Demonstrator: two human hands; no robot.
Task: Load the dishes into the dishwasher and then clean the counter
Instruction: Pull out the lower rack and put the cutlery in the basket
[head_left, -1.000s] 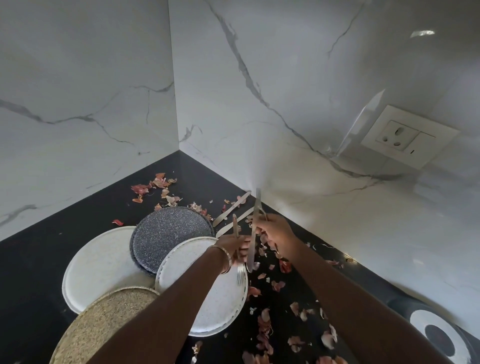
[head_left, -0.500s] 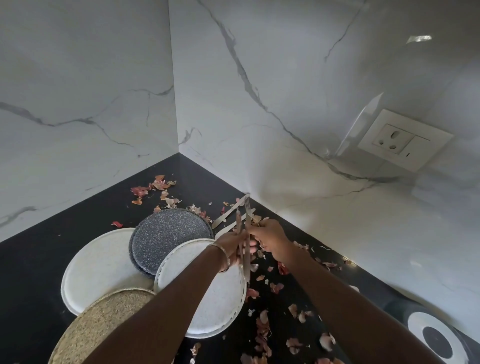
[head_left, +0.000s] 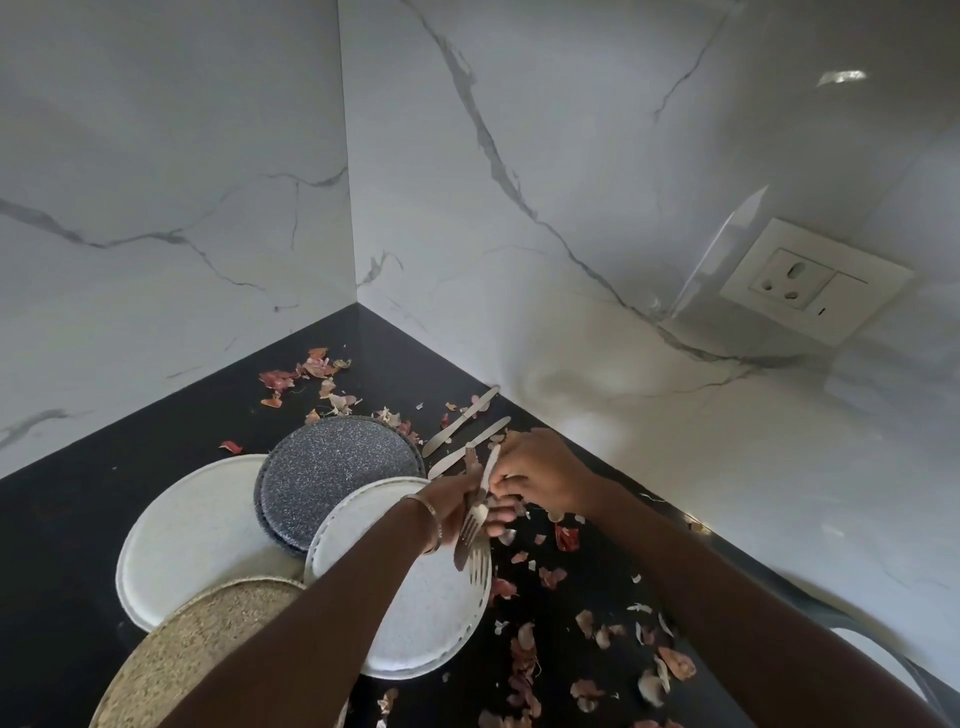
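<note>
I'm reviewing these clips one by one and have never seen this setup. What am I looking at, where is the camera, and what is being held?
No machine here: a person works bare-handed, and the single camera sits on their head, looking down at a black counter in a marble-walled corner. The left hand has its grip around a bundle of cutlery, fork tines pointing toward the camera; the right hand pinches the bundle near its top. Two knives lie by the wall. Four round plates overlap: two white plates, a speckled grey plate and a tan plate. Onion skins are scattered around.
</note>
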